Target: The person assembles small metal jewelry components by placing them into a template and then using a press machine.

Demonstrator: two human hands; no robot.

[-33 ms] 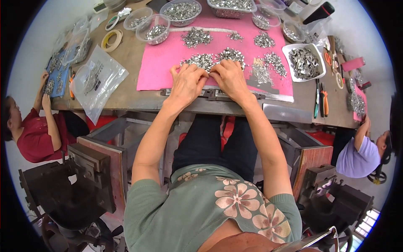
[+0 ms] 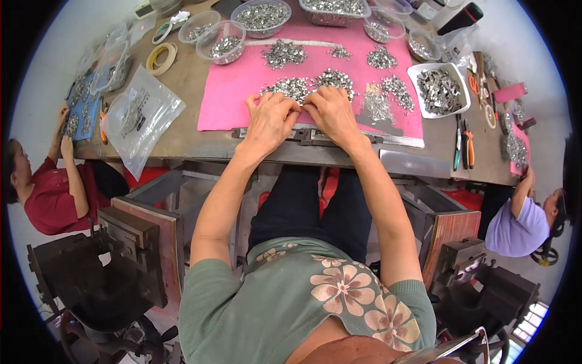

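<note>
Where hands meet, bowls hold metal parts

On the tabletop a clear plastic bag lies left of the mat, with a tape roll beyond it. Clear bowls of metal bits line the far edge. A white tray sits to the right, orange pliers near it. One person in red sits left, another in lilac sits right.
</note>
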